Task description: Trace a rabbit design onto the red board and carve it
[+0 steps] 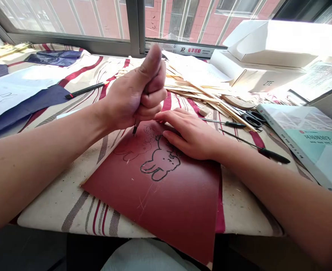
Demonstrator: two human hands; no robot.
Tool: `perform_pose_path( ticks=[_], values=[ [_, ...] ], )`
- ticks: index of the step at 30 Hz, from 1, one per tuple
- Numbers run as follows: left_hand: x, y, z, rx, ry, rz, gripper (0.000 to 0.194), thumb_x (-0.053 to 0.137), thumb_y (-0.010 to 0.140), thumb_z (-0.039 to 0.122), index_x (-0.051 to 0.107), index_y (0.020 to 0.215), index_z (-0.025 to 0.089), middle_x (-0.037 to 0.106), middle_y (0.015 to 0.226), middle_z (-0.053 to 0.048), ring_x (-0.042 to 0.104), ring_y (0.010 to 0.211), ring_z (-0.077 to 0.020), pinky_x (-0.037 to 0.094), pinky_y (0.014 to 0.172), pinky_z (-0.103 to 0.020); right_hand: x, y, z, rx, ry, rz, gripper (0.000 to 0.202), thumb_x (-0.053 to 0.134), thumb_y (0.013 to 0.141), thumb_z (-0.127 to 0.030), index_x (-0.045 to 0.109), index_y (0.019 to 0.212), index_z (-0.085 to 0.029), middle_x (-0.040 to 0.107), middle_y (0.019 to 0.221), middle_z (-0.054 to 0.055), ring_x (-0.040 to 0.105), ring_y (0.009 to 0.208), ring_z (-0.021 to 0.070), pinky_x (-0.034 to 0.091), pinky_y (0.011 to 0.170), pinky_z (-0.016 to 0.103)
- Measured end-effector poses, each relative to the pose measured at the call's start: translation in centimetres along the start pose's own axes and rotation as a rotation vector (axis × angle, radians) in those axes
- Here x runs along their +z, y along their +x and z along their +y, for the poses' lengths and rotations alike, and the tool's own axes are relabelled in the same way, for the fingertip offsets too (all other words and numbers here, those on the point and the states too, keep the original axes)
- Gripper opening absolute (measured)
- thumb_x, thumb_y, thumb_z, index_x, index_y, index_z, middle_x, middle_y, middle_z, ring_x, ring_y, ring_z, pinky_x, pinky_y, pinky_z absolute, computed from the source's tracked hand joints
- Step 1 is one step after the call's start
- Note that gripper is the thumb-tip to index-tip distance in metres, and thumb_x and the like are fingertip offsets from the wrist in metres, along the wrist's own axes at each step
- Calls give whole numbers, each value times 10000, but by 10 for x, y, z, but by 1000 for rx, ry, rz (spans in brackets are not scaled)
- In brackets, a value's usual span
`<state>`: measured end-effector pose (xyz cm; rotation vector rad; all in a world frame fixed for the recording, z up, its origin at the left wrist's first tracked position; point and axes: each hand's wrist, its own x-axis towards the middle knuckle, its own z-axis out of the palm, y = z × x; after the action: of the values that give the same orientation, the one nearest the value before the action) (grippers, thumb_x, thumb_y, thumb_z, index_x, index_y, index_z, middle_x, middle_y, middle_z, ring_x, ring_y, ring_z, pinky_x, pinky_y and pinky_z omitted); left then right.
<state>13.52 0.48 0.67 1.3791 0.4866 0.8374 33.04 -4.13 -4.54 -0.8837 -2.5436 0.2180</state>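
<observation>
A dark red board (182, 210) lies tilted on the striped cloth and juts over the near edge. It bears a bold black outline of a bunny-like figure (160, 162) and a fainter outline beside it on the left. My left hand (143, 90) is closed in a fist, thumb up, around a slim tool whose dark tip (135, 130) shows below the fist, at the board's upper left. The tool's upper part is hidden by the fingers. My right hand (191, 135) lies flat with fingers stretched over the board's upper right edge.
Thin wooden strips (194, 90), scissors (252, 118) and two slim dark-handled tools (273, 154) lie beyond and right of the board. A book (309, 139) is at the right, a white box (262, 75) behind. A black pen (85, 90) and paper (13, 90) lie left.
</observation>
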Motion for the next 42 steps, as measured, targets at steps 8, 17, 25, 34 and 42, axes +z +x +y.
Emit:
perform_pose_path(
  ticks=[8, 17, 25, 34, 42],
  values=[
    [13, -3, -8, 113, 135, 150, 613, 429, 1161, 398, 384, 572, 239, 283, 464, 61, 193, 359, -53, 135, 353, -233, -4, 0, -2, 20, 3, -35, 347, 440, 1066, -268, 617, 1323, -118, 745, 1286, 205, 654, 1159, 341, 516, 1045, 510],
    [15, -11, -17, 369, 151, 189, 567, 654, 1074, 485, 421, 612, 254, 299, 467, 86, 229, 355, -62, 159, 343, -255, -3, 0, -2, 24, 24, -26, 382, 462, 1048, -249, 602, 1385, -137, 733, 1375, 202, 651, 1231, 355, 513, 1069, 548],
    [1, 1, 6, -98, -26, -90, 754, 88, 1190, 502, 414, 572, 219, 207, 424, 85, 85, 327, -30, 111, 374, -161, -1, 0, -1, 17, 0, -15, 395, 458, 1061, -271, 619, 1382, -105, 739, 1322, 221, 663, 1221, 368, 525, 1059, 551],
    [19, -9, -18, 382, 150, 361, 540, 638, 1088, 384, 424, 613, 243, 317, 497, 74, 236, 365, -61, 161, 377, -286, -4, -1, -1, 18, 16, -29, 397, 455, 1060, -260, 607, 1397, -117, 745, 1332, 206, 658, 1221, 352, 528, 1049, 541],
    [10, -2, -23, 418, 125, 402, 615, 721, 987, 621, 404, 595, 269, 263, 502, 58, 241, 404, -88, 140, 383, -314, -3, 0, -2, 14, 12, -27, 427, 452, 1058, -263, 618, 1401, -70, 742, 1324, 224, 661, 1214, 360, 531, 1045, 535]
  ],
)
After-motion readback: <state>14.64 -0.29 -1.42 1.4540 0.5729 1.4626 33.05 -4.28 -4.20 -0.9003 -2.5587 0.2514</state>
